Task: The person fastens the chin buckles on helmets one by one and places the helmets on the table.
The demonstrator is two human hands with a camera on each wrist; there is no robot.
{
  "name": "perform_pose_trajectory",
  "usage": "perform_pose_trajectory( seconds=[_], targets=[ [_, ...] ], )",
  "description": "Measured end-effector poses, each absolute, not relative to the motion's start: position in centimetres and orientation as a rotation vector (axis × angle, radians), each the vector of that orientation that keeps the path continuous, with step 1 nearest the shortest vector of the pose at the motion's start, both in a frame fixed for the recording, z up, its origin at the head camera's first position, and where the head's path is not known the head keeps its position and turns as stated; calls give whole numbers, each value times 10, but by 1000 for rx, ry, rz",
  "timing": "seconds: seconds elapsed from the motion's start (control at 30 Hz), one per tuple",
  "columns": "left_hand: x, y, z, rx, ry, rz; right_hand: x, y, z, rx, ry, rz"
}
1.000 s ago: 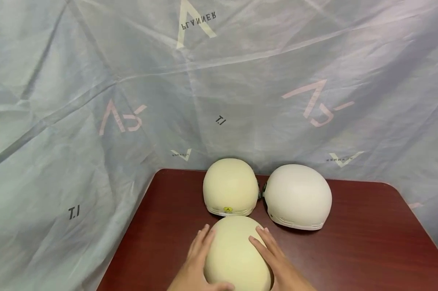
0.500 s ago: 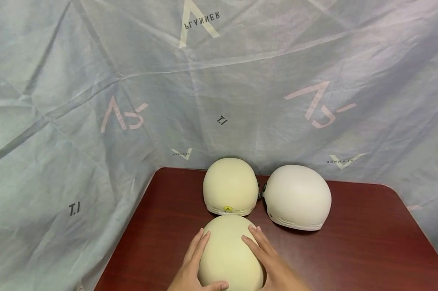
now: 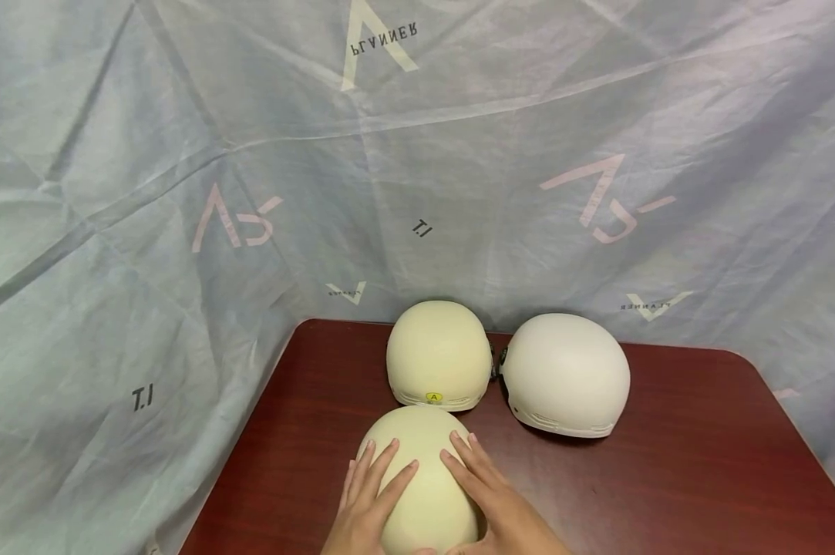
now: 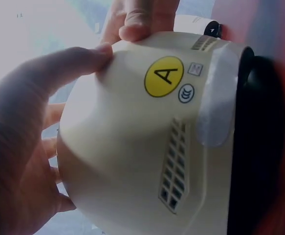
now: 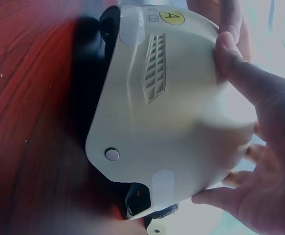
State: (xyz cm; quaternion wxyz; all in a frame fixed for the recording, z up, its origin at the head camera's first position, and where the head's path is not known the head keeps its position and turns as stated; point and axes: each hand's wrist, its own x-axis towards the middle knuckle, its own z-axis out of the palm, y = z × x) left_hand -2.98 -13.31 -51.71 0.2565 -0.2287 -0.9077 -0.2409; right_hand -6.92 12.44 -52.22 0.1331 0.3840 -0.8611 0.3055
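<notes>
A cream helmet (image 3: pixel 431 505) stands on the table between my two hands, at the bottom of the head view. My left hand (image 3: pixel 365 516) grips its left side, fingers spread over the crown and the thumb on the near face. Opposite it, my right hand (image 3: pixel 500 505) holds the right side the same way. Both wrist views show the shell's near face, with a round yellow "A" sticker (image 4: pixel 164 77) and a latticed vent (image 5: pixel 155 68). Its dark underside (image 4: pixel 259 142) faces the table. The thumbs come close together near the sticker.
Behind it stands a second cream helmet (image 3: pixel 439 354) with a small yellow sticker. A white helmet (image 3: pixel 566 374) sits to that one's right, dark buckles between them. The dark red table (image 3: pixel 695 455) meets a grey printed sheet (image 3: pixel 486 185) at the back.
The front helmet has shifted left along the table with both hands on it. My left fingers now spread farther over its top. The two back helmets stay put.
</notes>
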Motion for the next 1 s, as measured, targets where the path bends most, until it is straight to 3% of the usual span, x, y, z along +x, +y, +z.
perform_pose_trajectory(
  seconds=[1.0],
  targets=[
    [-19, -151, -513, -438, -2609, -633, -60, 100, -542, 1047, -2436, 922]
  ],
)
